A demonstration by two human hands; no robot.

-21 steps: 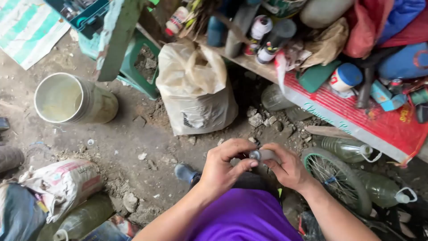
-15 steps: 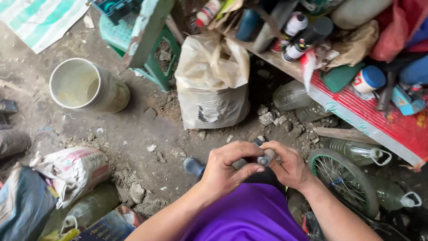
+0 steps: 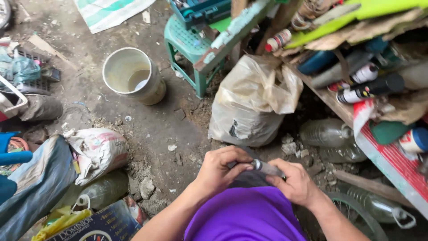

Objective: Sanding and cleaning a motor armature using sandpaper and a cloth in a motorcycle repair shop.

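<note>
Dirt floor (image 3: 147, 129), rubble and small stones all over it. Cluttered shelf (image 3: 392, 160) on my right: red edge, spray cans (image 3: 370, 91) lying on their sides, a blue-capped can (image 3: 414, 140), cardboard above.

Big tan plastic sack (image 3: 254, 105) stands tied off at the shelf corner; contents hidden. White woven sack (image 3: 98, 151) lies to my left, bulging, contents hidden too.

White bucket (image 3: 133, 80) upright on the floor, a little murky liquid in the bottom. Green plastic stool (image 3: 191, 47) just beside it, with a teal case (image 3: 200, 9) on top.

Clear plastic bottles (image 3: 325, 134) lie under the shelf; can't tell what's in them. Another bottle (image 3: 102, 192) near the woven sack. Bike wheel (image 3: 356, 214) by my right arm.

Small grey cylindrical part (image 3: 265, 167) is in front of my lap, held between both hands. Left hand (image 3: 220, 172) curled closed, thumb and fingers pinching one end. Right hand (image 3: 292, 180) curled closed round the other end.
</note>
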